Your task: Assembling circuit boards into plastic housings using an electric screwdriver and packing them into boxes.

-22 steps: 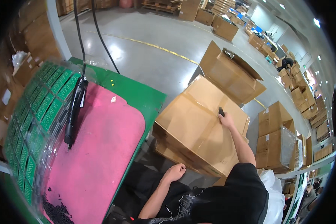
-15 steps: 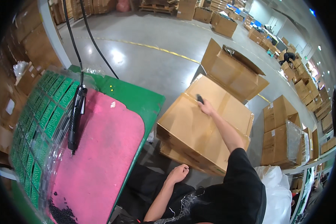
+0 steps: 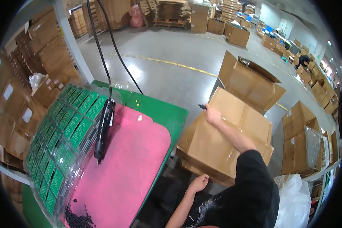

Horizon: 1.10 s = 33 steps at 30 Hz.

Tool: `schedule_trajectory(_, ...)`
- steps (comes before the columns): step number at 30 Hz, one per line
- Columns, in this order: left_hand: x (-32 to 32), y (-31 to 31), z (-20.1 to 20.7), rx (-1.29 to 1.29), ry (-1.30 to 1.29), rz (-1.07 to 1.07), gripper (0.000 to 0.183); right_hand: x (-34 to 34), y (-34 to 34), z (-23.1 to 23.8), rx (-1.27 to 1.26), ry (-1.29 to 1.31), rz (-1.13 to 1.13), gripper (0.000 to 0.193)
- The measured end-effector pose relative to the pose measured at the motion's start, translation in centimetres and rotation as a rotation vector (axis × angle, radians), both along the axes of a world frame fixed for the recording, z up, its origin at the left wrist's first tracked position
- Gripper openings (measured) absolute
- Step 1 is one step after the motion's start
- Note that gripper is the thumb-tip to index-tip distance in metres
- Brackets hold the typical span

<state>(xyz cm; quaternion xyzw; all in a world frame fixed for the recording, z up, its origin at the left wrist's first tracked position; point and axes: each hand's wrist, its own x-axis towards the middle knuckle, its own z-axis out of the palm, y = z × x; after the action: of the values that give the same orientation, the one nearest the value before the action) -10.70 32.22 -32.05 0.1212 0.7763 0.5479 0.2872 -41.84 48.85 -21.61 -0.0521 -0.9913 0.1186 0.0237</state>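
A large closed cardboard box point(image 3: 216, 140), taped along its top, stands before me on top of another carton. My right hand point(image 3: 212, 115) is closed around a slim black handheld tool point(image 3: 202, 106), held over the box's far left edge; its exact kind does not show. Lower down, my left hand point(image 3: 198, 183) is closed, its fingers curled beside the near lower side of the box. Whatever it may hold is hidden. Whether it touches the cardboard I cannot tell.
At left, a green bench point(image 3: 155, 104) carries a pink mat point(image 3: 140, 152), trays of green circuit boards point(image 3: 64, 121), a hanging black electric screwdriver point(image 3: 103, 131) and small black parts point(image 3: 78, 218). An open carton point(image 3: 250, 81) stands behind the box. A person point(image 3: 303, 60) bends among cartons far right.
My right hand has moved toward the box's far left edge with the black tool, which now points left past it. The whole view has shifted; my left hand stays curled by the box.
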Motion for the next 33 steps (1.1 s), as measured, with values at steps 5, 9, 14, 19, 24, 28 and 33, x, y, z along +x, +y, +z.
schedule_trajectory(5,-0.5,0.0,-1.2,-0.138,-0.039,-0.066,0.042,4.3,-5.6,-1.1,-0.076,-0.065,0.016,0.030)
schedule_trajectory(9,-0.8,0.2,0.6,-0.114,-0.111,-0.140,0.052,3.4,-7.8,-2.7,-0.070,-0.166,-0.021,0.036)
schedule_trajectory(14,-0.4,0.4,-1.8,0.651,-1.097,0.404,0.064,2.8,-8.6,-1.4,-0.134,-0.232,0.003,0.043)
schedule_trajectory(19,-2.3,-1.5,1.3,0.936,-0.789,0.982,0.065,4.1,-8.1,-3.4,-0.125,-0.027,-0.040,0.050)
schedule_trajectory(24,-2.3,-1.0,-0.7,1.085,-0.634,0.940,0.093,4.8,-9.6,-0.6,-0.016,-0.005,0.007,0.043)
schedule_trajectory(28,-0.9,-0.4,-2.1,1.058,-0.525,0.960,0.086,6.5,-9.9,0.1,-0.025,0.084,0.002,0.038)
schedule_trajectory(33,0.4,-0.3,0.6,1.106,-0.536,1.047,0.076,8.6,-10.6,1.7,-0.094,0.089,-0.062,0.039)
